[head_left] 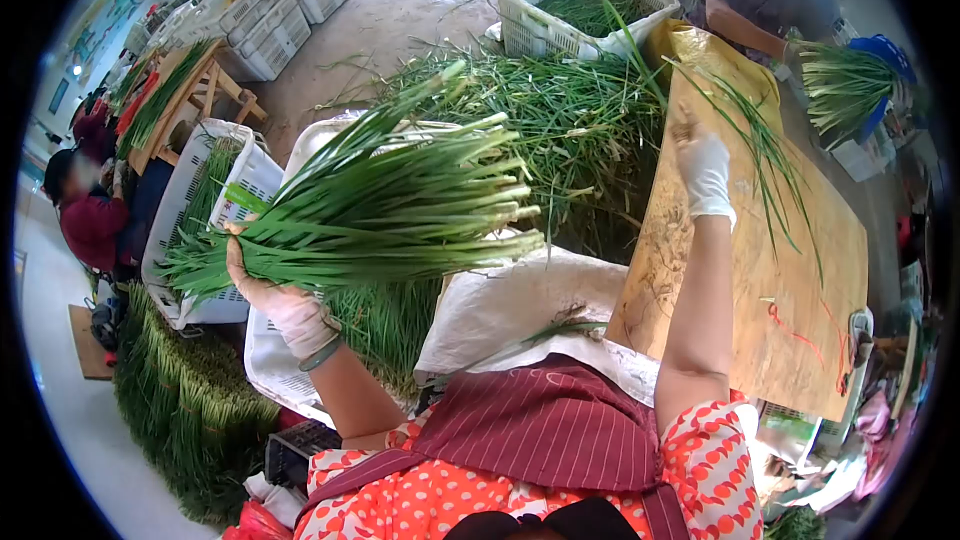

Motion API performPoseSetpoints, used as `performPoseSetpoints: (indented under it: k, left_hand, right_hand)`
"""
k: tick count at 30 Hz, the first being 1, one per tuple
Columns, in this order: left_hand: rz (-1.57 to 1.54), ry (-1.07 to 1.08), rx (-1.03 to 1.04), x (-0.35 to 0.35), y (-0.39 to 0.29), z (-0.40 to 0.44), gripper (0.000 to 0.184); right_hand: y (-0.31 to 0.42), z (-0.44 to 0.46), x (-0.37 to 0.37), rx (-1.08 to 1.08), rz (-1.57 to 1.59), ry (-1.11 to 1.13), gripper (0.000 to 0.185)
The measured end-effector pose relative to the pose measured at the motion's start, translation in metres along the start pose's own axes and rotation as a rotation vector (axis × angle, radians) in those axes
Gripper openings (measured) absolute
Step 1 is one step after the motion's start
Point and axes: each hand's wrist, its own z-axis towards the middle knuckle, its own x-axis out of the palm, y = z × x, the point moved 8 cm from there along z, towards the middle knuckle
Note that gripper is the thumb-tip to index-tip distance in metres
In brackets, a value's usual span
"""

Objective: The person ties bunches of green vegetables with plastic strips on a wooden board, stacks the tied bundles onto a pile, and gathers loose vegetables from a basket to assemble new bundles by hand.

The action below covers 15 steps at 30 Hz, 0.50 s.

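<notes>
A big fanned bunch of garlic chives (400,210) is gripped near its leafy end by my left hand (275,295), which wears a pale, stained glove. The cut stalk ends point right. My right hand (703,165), in a white glove with soiled fingertips, is above the wooden board (790,270). Its fingers point away from me, and I see nothing held in them. A few loose chive leaves (765,145) lie on the board just right of that hand.
A heap of loose leaves (560,110) lies ahead, with a white crate (590,35) behind it. Another white crate (215,210) stands left, above stacked chive bundles (190,390). A white sack (530,305) lies before me. Other people are at left and upper right.
</notes>
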Motion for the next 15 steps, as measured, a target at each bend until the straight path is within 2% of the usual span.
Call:
performPoseSetpoints:
  k: [1, 2, 3, 4, 6, 7, 11, 12, 13, 15]
  left_hand:
    - [-0.002, 0.002, 0.002, -0.002, -0.002, 0.002, 0.019]
    - [-0.095, 0.077, -0.104, -0.001, 0.004, 0.004, 0.02]
    - [-0.188, 0.152, -0.211, 0.004, 0.01, 0.003, 0.02]
    - [-0.208, 0.193, -0.219, 0.012, 0.01, -0.001, 0.019]
    - [-0.233, 0.228, -0.236, 0.027, 0.012, -0.012, 0.019]
    - [-0.26, 0.262, -0.249, 0.035, 0.013, -0.017, 0.018]
    - [-0.154, 0.35, -0.193, 0.041, 0.009, -0.022, 0.017]
    - [-0.205, 0.32, -0.201, 0.042, 0.01, -0.023, 0.016]
    - [-0.203, 0.317, -0.199, 0.04, 0.008, -0.022, 0.016]
    - [-0.24, 0.353, -0.22, 0.036, 0.006, -0.018, 0.016]
  right_hand:
    - [0.015, -0.003, 0.008, -0.152, -0.23, 0.075, 0.033]
    - [0.033, -0.011, 0.017, -0.288, -0.128, 0.107, 0.042]
    - [0.048, -0.014, 0.034, -0.322, 0.096, 0.23, 0.044]
    - [0.07, -0.025, 0.053, -0.228, 0.489, 0.472, 0.046]
    - [0.118, -0.047, 0.074, -0.19, 0.748, 0.678, 0.056]
    - [0.129, -0.057, 0.088, -0.065, 0.916, 0.747, 0.058]
    - [0.149, -0.072, 0.123, 0.165, 1.255, 0.939, 0.027]
    - [0.145, -0.069, 0.127, 0.173, 1.245, 0.86, 0.017]
    - [0.142, -0.07, 0.129, 0.174, 1.244, 0.864, 0.017]
    - [0.136, -0.065, 0.115, -0.052, 1.143, 0.759, 0.016]
